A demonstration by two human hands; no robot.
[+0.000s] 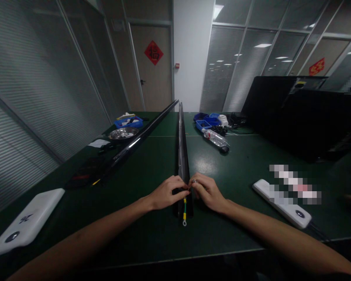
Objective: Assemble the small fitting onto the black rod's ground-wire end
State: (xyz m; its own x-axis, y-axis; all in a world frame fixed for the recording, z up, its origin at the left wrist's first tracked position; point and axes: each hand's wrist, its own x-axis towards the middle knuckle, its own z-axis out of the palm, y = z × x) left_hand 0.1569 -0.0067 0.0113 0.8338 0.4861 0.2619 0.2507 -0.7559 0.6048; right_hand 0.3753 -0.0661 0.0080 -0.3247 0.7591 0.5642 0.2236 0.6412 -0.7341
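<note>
Dim frame. Fingertips hide the spot where the yellow-green wire (185,206) leaves the black rail (182,156), so cannot tell if the wire itself is gripped. Left hand (166,193) and right hand (208,192) are both pinched closed on the rail near its near end. Rail is long, narrow and glossy, lying mid-table on the matte green table (245,171). Wire ends in a small metal ring lug. Second black strip (140,138) lies left, angled. White flat device (283,203) right, partly pixelated.

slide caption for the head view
On a green table, left hand and right hand pinch the near end of a long black channel, a yellow-green ring-terminal wire protruding.
</note>
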